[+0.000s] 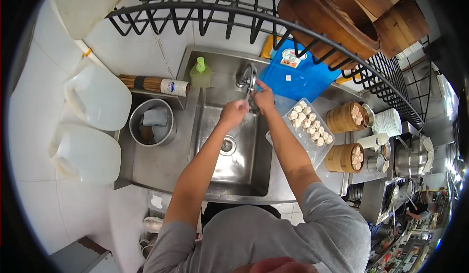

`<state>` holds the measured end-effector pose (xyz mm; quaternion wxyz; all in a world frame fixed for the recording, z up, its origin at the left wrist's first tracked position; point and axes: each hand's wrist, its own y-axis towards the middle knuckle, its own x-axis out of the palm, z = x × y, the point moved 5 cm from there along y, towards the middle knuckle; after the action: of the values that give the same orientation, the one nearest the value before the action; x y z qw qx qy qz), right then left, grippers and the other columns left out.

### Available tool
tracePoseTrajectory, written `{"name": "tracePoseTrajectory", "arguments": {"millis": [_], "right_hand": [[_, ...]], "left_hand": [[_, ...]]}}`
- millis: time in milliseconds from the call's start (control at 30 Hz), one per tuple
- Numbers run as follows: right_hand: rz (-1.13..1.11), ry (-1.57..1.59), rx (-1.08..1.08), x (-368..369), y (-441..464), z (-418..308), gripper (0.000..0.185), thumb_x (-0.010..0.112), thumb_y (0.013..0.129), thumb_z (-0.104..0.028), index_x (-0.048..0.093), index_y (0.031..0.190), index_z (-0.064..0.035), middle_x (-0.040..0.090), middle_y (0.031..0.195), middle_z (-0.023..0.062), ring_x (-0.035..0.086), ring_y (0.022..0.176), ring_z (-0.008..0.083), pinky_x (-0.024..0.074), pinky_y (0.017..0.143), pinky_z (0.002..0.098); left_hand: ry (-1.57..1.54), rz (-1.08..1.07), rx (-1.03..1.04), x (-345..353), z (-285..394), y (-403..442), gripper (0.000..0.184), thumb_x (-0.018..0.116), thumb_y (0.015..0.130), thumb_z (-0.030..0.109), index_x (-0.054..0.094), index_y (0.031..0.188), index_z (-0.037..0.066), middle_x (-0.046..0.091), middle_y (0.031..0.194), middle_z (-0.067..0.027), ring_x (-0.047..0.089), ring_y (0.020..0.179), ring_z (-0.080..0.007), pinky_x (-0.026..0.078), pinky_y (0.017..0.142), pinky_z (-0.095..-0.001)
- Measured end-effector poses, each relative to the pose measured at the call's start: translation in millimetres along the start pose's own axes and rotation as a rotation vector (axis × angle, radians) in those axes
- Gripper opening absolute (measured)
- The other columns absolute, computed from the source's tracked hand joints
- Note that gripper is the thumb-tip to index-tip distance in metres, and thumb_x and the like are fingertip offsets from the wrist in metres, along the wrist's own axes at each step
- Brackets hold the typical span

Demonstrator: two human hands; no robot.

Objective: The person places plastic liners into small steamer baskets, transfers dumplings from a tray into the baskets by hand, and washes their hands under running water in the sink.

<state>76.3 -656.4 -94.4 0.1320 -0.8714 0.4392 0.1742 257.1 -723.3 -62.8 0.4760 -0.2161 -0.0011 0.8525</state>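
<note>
My left hand (234,113) is over the steel sink (205,126), just below the faucet (250,75). Its fingers are curled together near a pale streak under the spout; I cannot make out whether that is water or something held. Close beside the faucet, on its right, is my right hand (264,100). One finger stretches up toward the faucet body, and nothing shows in this hand; whether it touches the metal I cannot tell. The sink's drain (227,146) lies below my forearms.
A soap bottle (201,73) stands behind the sink. On the right are a blue board (293,77), a tray of dumplings (320,151) and bamboo steamers (342,118). A pot (171,138) and plastic jugs (100,97) are left. A black wire rack (254,14) hangs overhead. Another person (421,212) works far right.
</note>
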Motion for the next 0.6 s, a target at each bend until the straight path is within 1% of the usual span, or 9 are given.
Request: {"name": "tracePoseTrajectory", "arguments": {"millis": [33,100,133,200,300,400,433,533,600], "right_hand": [[-0.040,0.023,0.024,6.9,20.7,12.5,0.051,0.076,0.089,-0.013,0.065,0.137,-0.0021,0.072,0.129,0.0149,0.071,0.111,0.0276,0.0524,0.098,0.0351],[-0.092,0.130,0.011,15.6,36.0,24.2,0.047,0.075,0.092,-0.017,0.065,0.136,-0.0024,0.072,0.123,0.0131,0.070,0.101,0.0270,0.0540,0.089,0.0354],[-0.118,0.184,0.008,19.8,43.4,29.3,0.046,0.074,0.093,-0.019,0.065,0.135,-0.0025,0.071,0.120,0.0122,0.070,0.096,0.0267,0.0547,0.085,0.0355],[-0.098,0.253,-0.041,29.0,64.2,51.3,0.037,0.072,0.096,-0.025,0.069,0.125,-0.0021,0.072,0.099,0.0113,0.068,0.078,0.0236,0.0551,0.068,0.0357],[-0.082,0.221,0.271,25.2,52.7,17.2,0.023,0.057,0.100,-0.020,0.069,0.106,-0.0014,0.065,0.075,0.0093,0.054,0.050,0.0180,0.0377,0.042,0.0352],[-0.174,0.220,0.456,33.2,63.2,25.0,0.037,0.055,0.104,-0.038,0.063,0.099,-0.0025,0.060,0.066,0.0105,0.050,0.043,0.0196,0.0332,0.037,0.0363],[-0.190,0.277,0.484,35.9,65.4,27.1,0.047,0.056,0.104,-0.048,0.061,0.095,-0.0030,0.061,0.069,0.0101,0.053,0.045,0.0209,0.0362,0.038,0.0346],[-0.195,0.424,0.603,31.2,38.8,19.9,0.052,0.060,0.100,-0.054,0.063,0.092,-0.0029,0.062,0.076,0.0100,0.059,0.052,0.0213,0.0406,0.041,0.0342],[-0.278,0.250,0.488,26.8,14.1,14.5,0.055,0.066,0.095,-0.059,0.068,0.095,-0.0031,0.064,0.083,0.0105,0.065,0.062,0.0205,0.0457,0.046,0.0333]], "left_hand": [[0.057,0.040,0.095,-5.4,1.7,-8.9,0.041,0.067,0.097,0.032,0.070,0.127,0.003,0.075,0.113,-0.0195,0.074,0.104,-0.0308,0.056,0.091,-0.0389],[-0.098,0.132,0.152,-15.0,-11.6,-40.6,0.043,0.069,0.097,0.032,0.069,0.128,0.003,0.076,0.113,-0.0202,0.074,0.104,-0.0289,0.056,0.091,-0.0386],[-0.091,0.121,0.131,-19.8,-20.6,-58.8,0.043,0.070,0.097,0.030,0.068,0.130,0.002,0.076,0.113,-0.0207,0.074,0.104,-0.0282,0.057,0.091,-0.0377],[-0.113,0.083,0.096,-29.2,-36.7,-94.7,0.043,0.071,0.097,0.026,0.066,0.132,0.000,0.076,0.112,-0.0211,0.074,0.104,-0.0263,0.057,0.091,-0.0359],[-0.187,0.043,0.051,-32.1,-55.0,-145.0,0.042,0.071,0.097,0.021,0.066,0.132,0.000,0.076,0.112,-0.0211,0.074,0.103,-0.0234,0.057,0.089,-0.0343],[-0.175,0.054,-0.001,-26.6,-53.0,-174.3,0.040,0.072,0.097,0.020,0.067,0.132,0.000,0.076,0.111,-0.0202,0.075,0.101,-0.0221,0.057,0.088,-0.0338],[-0.159,0.064,-0.014,-25.2,-48.8,-178.2,0.040,0.072,0.097,0.020,0.067,0.131,0.000,0.076,0.110,-0.0197,0.075,0.101,-0.0218,0.057,0.088,-0.0337],[-0.076,0.048,0.051,-17.8,-24.5,-181.2,0.038,0.072,0.096,0.019,0.068,0.130,0.001,0.076,0.110,-0.0186,0.075,0.101,-0.0239,0.057,0.089,-0.0348],[0.048,0.033,0.111,-10.9,-1.7,-182.9,0.038,0.071,0.095,0.018,0.067,0.130,0.002,0.076,0.110,-0.0179,0.075,0.101,-0.0262,0.057,0.089,-0.0363]]}}
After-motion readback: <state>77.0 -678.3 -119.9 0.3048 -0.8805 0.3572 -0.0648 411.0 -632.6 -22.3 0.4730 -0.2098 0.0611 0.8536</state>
